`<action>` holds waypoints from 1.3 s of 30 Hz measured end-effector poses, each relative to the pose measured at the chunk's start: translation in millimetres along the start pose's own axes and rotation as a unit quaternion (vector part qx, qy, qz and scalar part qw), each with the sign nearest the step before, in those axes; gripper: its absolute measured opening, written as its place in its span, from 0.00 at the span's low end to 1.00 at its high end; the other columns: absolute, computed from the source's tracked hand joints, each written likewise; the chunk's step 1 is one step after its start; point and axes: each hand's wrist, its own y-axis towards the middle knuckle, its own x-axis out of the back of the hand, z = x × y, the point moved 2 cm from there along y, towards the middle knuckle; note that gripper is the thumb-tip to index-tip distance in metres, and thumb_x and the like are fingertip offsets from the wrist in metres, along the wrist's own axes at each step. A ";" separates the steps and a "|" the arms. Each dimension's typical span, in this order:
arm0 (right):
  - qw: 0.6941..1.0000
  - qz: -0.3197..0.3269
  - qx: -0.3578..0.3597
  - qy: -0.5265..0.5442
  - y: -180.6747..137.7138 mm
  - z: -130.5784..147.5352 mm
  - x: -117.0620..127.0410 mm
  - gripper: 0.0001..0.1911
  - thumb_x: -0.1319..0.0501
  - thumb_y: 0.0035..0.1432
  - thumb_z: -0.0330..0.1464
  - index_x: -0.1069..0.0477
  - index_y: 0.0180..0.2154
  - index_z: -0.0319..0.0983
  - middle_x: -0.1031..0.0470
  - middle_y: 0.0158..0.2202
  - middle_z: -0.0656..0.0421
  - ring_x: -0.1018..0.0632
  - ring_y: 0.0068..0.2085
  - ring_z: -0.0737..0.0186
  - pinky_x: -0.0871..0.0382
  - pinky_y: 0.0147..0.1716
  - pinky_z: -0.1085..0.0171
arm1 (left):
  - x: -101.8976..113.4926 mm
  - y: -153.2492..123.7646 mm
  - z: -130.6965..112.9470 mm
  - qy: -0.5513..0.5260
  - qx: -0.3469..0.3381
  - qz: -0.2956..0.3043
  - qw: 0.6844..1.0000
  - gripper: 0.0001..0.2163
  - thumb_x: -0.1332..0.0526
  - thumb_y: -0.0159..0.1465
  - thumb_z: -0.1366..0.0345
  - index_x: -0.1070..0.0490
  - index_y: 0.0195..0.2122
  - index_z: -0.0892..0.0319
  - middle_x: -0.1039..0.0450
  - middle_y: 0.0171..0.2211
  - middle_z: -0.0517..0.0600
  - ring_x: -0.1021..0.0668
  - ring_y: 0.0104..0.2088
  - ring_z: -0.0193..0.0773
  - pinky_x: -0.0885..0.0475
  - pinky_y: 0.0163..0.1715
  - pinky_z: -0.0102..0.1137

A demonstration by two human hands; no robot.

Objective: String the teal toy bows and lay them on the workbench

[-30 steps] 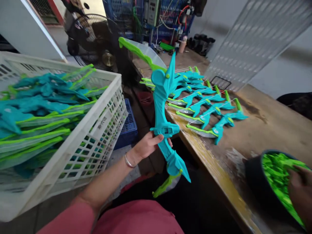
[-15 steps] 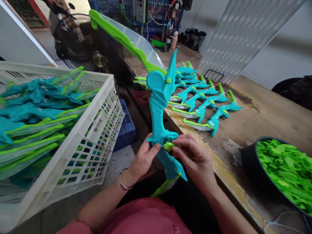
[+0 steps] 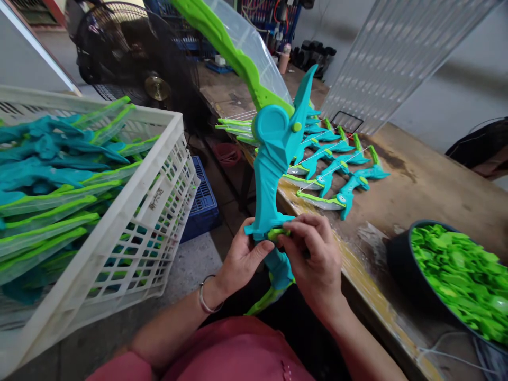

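Observation:
A toy bow with a turquoise body and lime-green limbs stands nearly upright in front of me, its upper limb leaning to the left. My left hand is wrapped round its middle, thumb across the front. Between the thumb and fingers of my right hand is a small lime-green plastic piece, pressed against the slot at the bow's middle. My fingers partly cover the piece, so how far it sits in the slot cannot be seen. The lower limb hangs down over my lap.
At left, a white plastic crate holds many similar bows. Strung bows lie in a row on the wooden table. A black tub of small green pieces stands at right. A fan and a blue crate are beyond.
The bow has tilted and shifted slightly right, its upper limb nearer to me. My right hand has brought the green piece closer in against the bow's middle.

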 end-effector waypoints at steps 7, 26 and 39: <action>0.939 0.193 -0.181 0.219 9.8 -20.3 10.2 0.23 0.31 0.62 0.41 0.29 0.56 0.44 0.24 0.50 0.54 0.22 0.48 0.54 0.22 0.44 0.57 | -13.0 -6.3 -15.5 0.023 -0.010 -0.016 1.000 0.12 0.33 0.68 0.56 0.30 0.47 0.56 0.22 0.38 0.48 0.20 0.38 0.37 0.25 0.40 0.30; 0.910 0.181 -0.257 0.270 3.6 -20.9 3.3 0.19 0.29 0.58 0.42 0.24 0.48 0.40 0.20 0.33 0.60 0.20 0.30 0.62 0.24 0.30 0.64 | -9.1 -10.7 -1.7 0.127 -0.048 -0.073 0.988 0.09 0.34 0.67 0.58 0.26 0.42 0.57 0.23 0.34 0.48 0.22 0.33 0.39 0.27 0.37 0.32; 0.967 0.022 -0.214 0.135 -48.5 -39.7 21.0 0.29 0.30 0.62 0.42 0.32 0.61 0.44 0.23 0.55 0.58 0.22 0.54 0.61 0.27 0.55 0.64 | -17.2 21.3 4.3 -0.066 0.099 -0.071 0.990 0.10 0.30 0.63 0.57 0.21 0.39 0.57 0.18 0.36 0.45 0.21 0.33 0.39 0.20 0.32 0.33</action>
